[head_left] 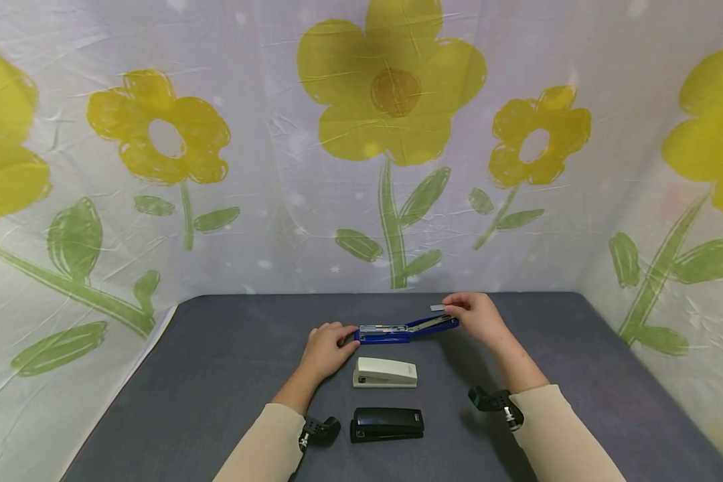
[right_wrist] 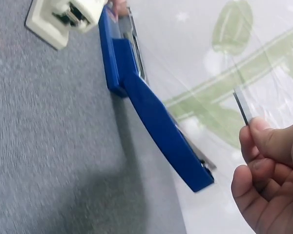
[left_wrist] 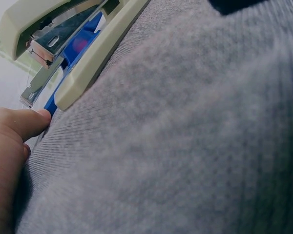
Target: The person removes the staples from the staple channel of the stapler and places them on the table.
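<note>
A blue stapler (head_left: 384,339) lies folded wide open on the grey table, its top arm (right_wrist: 161,131) swung over to the right and its metal magazine (head_left: 382,329) exposed. My left hand (head_left: 327,350) holds the left end of its base between thumb and fingers; the thumb (left_wrist: 36,121) shows against the blue edge in the left wrist view. Above the swung-back arm, my right hand (head_left: 474,316) pinches a short strip of staples (head_left: 437,308) between thumb and forefinger. That strip (right_wrist: 242,106) points away from the fingertips, apart from the stapler.
Nearer me stands a cream stapler (head_left: 385,373), closely in front of the blue one. A black stapler (head_left: 387,424) lies nearer still. Behind the table (head_left: 247,375) hangs a flower-printed cloth (head_left: 265,201).
</note>
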